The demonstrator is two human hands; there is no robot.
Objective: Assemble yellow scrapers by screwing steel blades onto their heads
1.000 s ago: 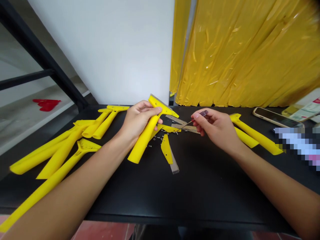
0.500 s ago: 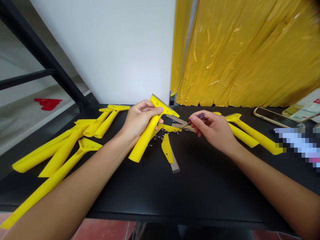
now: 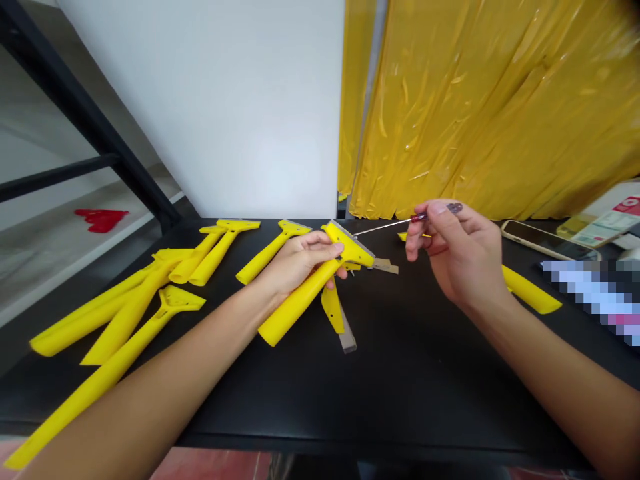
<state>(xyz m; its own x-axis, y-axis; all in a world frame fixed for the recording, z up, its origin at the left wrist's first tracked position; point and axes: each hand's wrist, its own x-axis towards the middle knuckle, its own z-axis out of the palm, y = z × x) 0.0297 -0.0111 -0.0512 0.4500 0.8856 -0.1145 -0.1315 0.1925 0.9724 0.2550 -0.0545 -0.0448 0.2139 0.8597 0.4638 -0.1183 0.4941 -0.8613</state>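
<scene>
My left hand point(image 3: 303, 263) is closed around a yellow scraper point(image 3: 300, 308), its thumb pressing near the wide head. The scraper is tilted, with its head pointing away from me and a metal edge along the top. In my right hand point(image 3: 467, 250) is a thin screwdriver point(image 3: 383, 228) with a dark red handle, pinched between fingers and thumb. Its tip reaches the scraper's head and seems to touch it. Below the head lie a loose yellow plate point(image 3: 331, 310) and a grey flat strip point(image 3: 348, 339). More strips point(image 3: 386, 267) show partly behind the scraper.
Several yellow scrapers point(image 3: 183, 301) lie to the left, and another point(image 3: 533, 290) is partly hidden by my right hand. A phone point(image 3: 547, 241) and a box point(image 3: 617, 217) are at the right of the black table point(image 3: 425, 387). A white panel point(image 3: 225, 107) stands behind.
The screwdriver has risen from the loose screws to the scraper's head, my right hand moving up and right. My left hand has shifted slightly right and down, uncovering another scraper behind it.
</scene>
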